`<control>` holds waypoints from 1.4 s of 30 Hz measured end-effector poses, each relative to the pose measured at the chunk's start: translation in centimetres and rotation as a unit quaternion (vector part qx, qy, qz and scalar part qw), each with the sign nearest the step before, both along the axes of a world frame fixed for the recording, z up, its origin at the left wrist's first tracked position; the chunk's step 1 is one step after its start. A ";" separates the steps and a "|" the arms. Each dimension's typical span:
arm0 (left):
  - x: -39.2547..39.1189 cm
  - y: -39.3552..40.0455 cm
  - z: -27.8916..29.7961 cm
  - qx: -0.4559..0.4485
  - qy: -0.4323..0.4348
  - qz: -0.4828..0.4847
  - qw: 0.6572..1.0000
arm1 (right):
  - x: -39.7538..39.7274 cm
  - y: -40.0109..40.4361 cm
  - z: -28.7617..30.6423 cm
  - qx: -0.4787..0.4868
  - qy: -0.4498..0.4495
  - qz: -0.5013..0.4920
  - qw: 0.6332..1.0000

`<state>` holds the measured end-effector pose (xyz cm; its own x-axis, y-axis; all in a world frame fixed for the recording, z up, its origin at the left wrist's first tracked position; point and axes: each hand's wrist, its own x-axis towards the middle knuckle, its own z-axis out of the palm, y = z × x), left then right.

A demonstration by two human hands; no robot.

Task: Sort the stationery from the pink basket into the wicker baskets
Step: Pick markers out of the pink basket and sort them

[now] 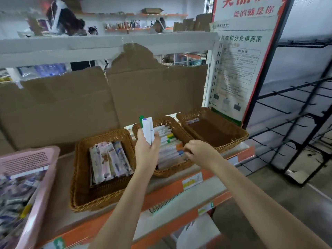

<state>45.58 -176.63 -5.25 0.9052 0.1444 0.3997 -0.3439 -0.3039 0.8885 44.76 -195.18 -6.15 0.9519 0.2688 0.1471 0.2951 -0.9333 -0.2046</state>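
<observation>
My left hand [147, 150] grips a bunch of white markers [147, 129] upright, over the gap between the left and middle wicker baskets. My right hand [198, 151] reaches into the middle wicker basket [161, 121], its fingertips pinching a white marker with a blue band [180, 152] on the pile of markers there. The left wicker basket [80, 177] holds flat packaged pens. In the right wicker basket [233, 139] lies one small pack at the back. The pink basket [39, 194], at the far left, is full of mixed stationery.
The baskets stand on a white shelf with an orange front edge [161, 191]. Brown cardboard [89, 105] lines the back. A red-framed poster [239, 69] stands at the right, with a black wire rack [296, 123] beyond it.
</observation>
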 end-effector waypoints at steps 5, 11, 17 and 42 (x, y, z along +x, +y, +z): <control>2.7 -1.9 -1.4 0.063 0.018 0.013 0.998 | 0.4 -1.8 -2.0 0.001 -0.021 0.035 0.999; 6.2 -3.0 -3.2 0.323 0.078 0.006 0.943 | 1.0 -2.6 -4.0 0.050 -0.175 0.146 0.973; 8.5 -3.7 -3.3 0.543 0.114 -0.038 0.831 | 2.1 -2.8 -6.1 0.108 -0.246 0.157 0.950; 2.9 -2.9 -4.0 0.455 0.051 -0.038 0.888 | 2.3 -3.0 -6.4 0.115 -0.270 0.162 0.942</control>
<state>48.52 -179.51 -9.25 0.9366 -0.2601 0.2349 -0.3263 -0.8918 0.3135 47.05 -198.20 -12.51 0.5953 0.4335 0.6765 0.6753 -0.7262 -0.1289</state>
